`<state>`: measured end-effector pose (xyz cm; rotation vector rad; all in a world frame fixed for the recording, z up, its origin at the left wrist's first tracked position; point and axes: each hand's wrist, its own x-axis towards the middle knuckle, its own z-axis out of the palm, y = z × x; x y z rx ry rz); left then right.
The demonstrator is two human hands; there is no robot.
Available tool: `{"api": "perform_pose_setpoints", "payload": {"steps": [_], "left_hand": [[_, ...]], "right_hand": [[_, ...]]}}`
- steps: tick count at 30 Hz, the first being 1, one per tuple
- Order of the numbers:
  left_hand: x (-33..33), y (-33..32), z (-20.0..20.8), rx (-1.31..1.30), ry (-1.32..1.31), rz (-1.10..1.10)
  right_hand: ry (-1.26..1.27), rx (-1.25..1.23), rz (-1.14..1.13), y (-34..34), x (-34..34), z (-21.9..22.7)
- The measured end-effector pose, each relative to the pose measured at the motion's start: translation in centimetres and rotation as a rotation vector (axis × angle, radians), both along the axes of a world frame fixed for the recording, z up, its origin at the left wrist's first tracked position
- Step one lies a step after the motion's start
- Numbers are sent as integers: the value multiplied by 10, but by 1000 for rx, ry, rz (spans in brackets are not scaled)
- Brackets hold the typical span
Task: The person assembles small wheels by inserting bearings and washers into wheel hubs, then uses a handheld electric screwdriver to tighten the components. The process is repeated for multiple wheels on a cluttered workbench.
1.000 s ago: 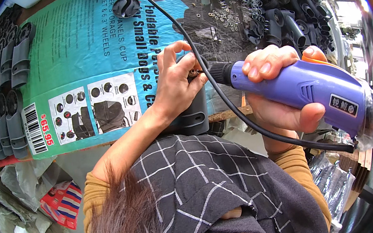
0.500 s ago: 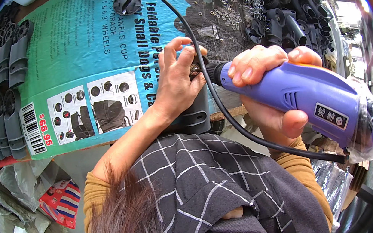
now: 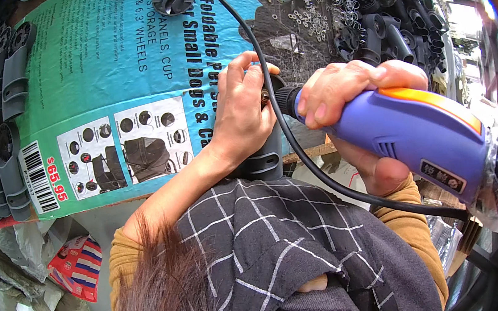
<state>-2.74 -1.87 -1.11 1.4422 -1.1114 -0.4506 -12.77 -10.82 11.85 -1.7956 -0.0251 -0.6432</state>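
My right hand (image 3: 356, 89) is wrapped round a purple electric screwdriver (image 3: 376, 124) with an orange strip on top and clear plastic film over its rear end. The black nose of the tool points left, toward my left hand (image 3: 242, 109). That hand is closed on a dark grey plastic part (image 3: 264, 161) at the near edge of the work surface. A small brass-coloured piece (image 3: 265, 97) shows by its fingertips, too partly covered to name. The black power cord (image 3: 296, 137) crosses in front, hiding where the tool's tip meets the part.
Flattened printed cardboard (image 3: 107, 67) covers the work surface, with a round black wheel-like cap (image 3: 173, 0) on it. Rows of grey plastic parts (image 3: 16, 91) stand at the left. Small metal rings (image 3: 310, 20), springs and black tubular fittings (image 3: 397, 44) lie at the far right.
The screwdriver has rolled and tilted slightly, showing more of its orange strip, with its rear end lower. My left fingers have curled further over the part. The whole view has shifted a little.
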Motion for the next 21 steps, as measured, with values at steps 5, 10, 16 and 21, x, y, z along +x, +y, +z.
{"api": "perform_pose_setpoints", "payload": {"steps": [5,10,16,21], "left_hand": [[1,1,5,11,44,-24],[3,4,5,19,75,-71],[3,5,0,7,6,-81],[17,-2,36,116,-24,-72]], "right_hand": [[152,44,-196,6,5,15],[-160,194,-535,-94,63,4],[517,-824,-842,-155,115,-106],[74,-638,-824,-120,64,-76]]}}
